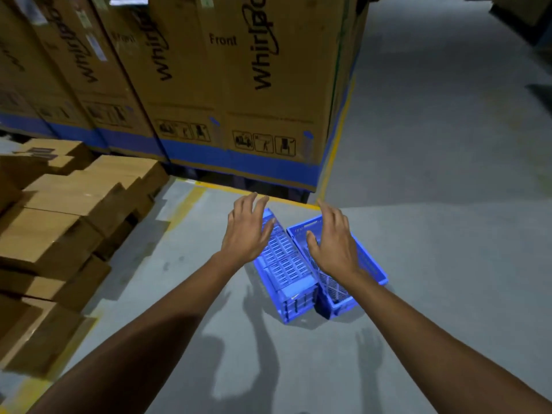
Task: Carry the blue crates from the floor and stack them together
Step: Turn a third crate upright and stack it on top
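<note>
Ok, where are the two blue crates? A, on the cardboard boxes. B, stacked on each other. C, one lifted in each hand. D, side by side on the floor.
D: left crate and right crate lie beside each other on the floor, left hand and right hand open above them.

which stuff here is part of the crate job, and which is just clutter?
Job:
left crate and right crate, side by side on the floor
left hand and right hand, open, over the crates

Lying about:
tall cartons behind
small boxes stacked at left
</note>
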Motion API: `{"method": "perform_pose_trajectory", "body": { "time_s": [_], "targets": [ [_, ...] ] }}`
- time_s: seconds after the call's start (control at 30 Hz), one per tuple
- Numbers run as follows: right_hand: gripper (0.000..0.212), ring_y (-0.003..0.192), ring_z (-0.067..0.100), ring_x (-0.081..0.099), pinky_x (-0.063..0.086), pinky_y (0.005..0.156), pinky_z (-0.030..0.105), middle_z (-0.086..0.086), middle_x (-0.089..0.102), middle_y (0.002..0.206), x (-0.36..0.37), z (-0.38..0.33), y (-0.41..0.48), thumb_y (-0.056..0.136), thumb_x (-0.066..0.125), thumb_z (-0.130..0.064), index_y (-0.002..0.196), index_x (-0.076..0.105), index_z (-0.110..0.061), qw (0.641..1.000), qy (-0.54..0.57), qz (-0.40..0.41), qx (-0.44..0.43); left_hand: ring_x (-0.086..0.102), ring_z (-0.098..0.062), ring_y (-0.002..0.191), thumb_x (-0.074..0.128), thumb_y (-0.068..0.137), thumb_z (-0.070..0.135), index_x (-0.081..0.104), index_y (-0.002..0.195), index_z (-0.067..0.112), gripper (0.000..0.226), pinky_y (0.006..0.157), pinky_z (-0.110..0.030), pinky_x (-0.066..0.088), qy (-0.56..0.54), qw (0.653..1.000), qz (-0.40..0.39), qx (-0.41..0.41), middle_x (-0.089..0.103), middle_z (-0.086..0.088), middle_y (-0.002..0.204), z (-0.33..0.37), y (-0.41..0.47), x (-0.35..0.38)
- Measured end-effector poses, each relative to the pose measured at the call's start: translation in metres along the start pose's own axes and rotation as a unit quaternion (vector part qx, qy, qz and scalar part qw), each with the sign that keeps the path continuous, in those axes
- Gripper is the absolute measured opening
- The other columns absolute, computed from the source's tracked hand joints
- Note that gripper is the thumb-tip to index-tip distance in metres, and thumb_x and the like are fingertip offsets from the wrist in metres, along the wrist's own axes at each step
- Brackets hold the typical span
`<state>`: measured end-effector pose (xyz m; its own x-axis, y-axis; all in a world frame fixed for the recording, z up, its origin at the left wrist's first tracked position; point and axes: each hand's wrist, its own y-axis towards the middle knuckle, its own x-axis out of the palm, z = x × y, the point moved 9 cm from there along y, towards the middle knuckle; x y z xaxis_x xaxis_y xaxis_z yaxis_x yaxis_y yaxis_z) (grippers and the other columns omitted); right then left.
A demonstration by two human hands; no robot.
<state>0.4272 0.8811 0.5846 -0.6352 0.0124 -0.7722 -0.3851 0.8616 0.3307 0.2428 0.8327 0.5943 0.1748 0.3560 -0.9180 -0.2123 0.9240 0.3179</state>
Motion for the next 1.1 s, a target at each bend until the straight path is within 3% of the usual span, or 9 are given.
{"method": "perform_pose_trajectory", "body": {
  "time_s": [0.4,0.53,0.63,0.73,0.8,0.87,0.97,1.03,1.1],
  "targets": [
    [0.071,0.122,0.034,0.043,0.048,0.088,0.045,0.012,0.044,0.138,0.367,0.19,0.039,0.088,0.063,-0.023,0.15,0.032,-0.01,0.994,-0.094,0.017,-0.056,0.031,-0.04,0.133,0.053,0.093,0.04,0.038,0.144,0.012,0.06,0.104,-0.057,0.036,-0.029,0.996,0.085,0.029,0.032,-0.019,0.15,-0.155,0.035,0.385],
    [0.071,0.123,0.037,0.043,0.046,0.094,0.052,0.014,0.043,0.141,0.454,0.232,0.04,0.086,0.065,-0.032,0.148,0.035,-0.012,0.984,-0.161,0.004,-0.07,0.017,-0.042,0.143,0.05,0.094,0.043,0.03,0.149,0.014,0.064,0.112,-0.059,0.024,-0.028,0.995,0.062,-0.066,0.019,-0.019,0.157,-0.2,0.024,0.481],
    [0.072,0.141,0.039,0.024,0.029,0.107,0.061,0.014,0.022,0.158,0.504,0.264,0.038,0.091,0.055,-0.052,0.15,0.03,-0.019,0.972,-0.229,-0.052,-0.011,0.0,-0.042,0.147,0.053,0.093,0.043,0.023,0.151,0.018,0.07,0.112,-0.065,0.018,-0.044,0.988,0.021,-0.146,0.001,-0.016,0.161,-0.226,0.009,0.541],
    [0.078,0.145,0.045,0.012,0.019,0.109,0.068,0.013,0.002,0.164,0.537,0.29,0.039,0.092,0.034,-0.072,0.153,0.026,-0.024,0.956,-0.248,-0.147,0.049,0.0,-0.044,0.146,0.057,0.093,0.038,0.018,0.152,0.018,0.073,0.111,-0.062,0.022,-0.186,0.938,-0.009,-0.293,-0.008,-0.017,0.161,-0.251,-0.002,0.573],
    [0.082,0.141,0.047,0.019,0.024,0.107,0.067,0.013,0.004,0.164,0.541,0.293,0.04,0.089,0.03,-0.079,0.151,0.031,-0.026,0.948,-0.265,-0.168,0.06,0.018,-0.045,0.143,0.057,0.095,0.032,0.008,0.155,0.017,0.079,0.108,-0.052,0.031,-0.277,0.898,-0.029,-0.342,-0.001,-0.021,0.161,-0.257,-0.003,0.586],
    [0.083,0.138,0.047,0.022,0.027,0.107,0.065,0.012,0.008,0.163,0.537,0.291,0.04,0.086,0.032,-0.081,0.15,0.035,-0.026,0.948,-0.265,-0.165,0.061,0.042,-0.045,0.131,0.056,0.096,0.028,-0.001,0.155,0.015,0.084,0.1,-0.047,0.041,-0.314,0.886,-0.026,-0.342,0.024,-0.025,0.155,-0.257,0.0,0.588],
    [0.083,0.135,0.047,0.025,0.028,0.106,0.063,0.012,0.013,0.161,0.531,0.287,0.032,0.085,0.037,-0.08,0.146,0.041,-0.024,0.951,-0.257,-0.156,0.075,0.054,-0.043,0.118,0.056,0.095,0.026,-0.011,0.154,0.011,0.09,0.095,-0.047,0.048,-0.347,0.861,-0.01,-0.372,0.048,-0.025,0.14,-0.262,-0.001,0.588],
    [0.082,0.133,0.047,0.028,0.028,0.103,0.062,0.014,0.017,0.159,0.53,0.28,0.023,0.085,0.039,-0.079,0.143,0.045,-0.021,0.95,-0.263,-0.147,0.083,0.056,-0.041,0.116,0.06,0.093,0.025,0.003,0.153,0.005,0.085,0.095,-0.045,0.049,-0.367,0.838,0.006,-0.404,0.054,-0.023,0.134,-0.273,-0.004,0.59],
    [0.083,0.13,0.047,0.029,0.029,0.101,0.062,0.016,0.021,0.156,0.53,0.274,0.013,0.084,0.039,-0.08,0.139,0.047,-0.019,0.95,-0.267,-0.135,0.092,0.061,-0.038,0.111,0.07,0.086,0.027,0.04,0.137,0.001,0.065,0.093,-0.045,0.052,-0.394,0.821,0.016,-0.413,0.061,-0.021,0.125,-0.284,-0.004,0.591]
  ]
}}
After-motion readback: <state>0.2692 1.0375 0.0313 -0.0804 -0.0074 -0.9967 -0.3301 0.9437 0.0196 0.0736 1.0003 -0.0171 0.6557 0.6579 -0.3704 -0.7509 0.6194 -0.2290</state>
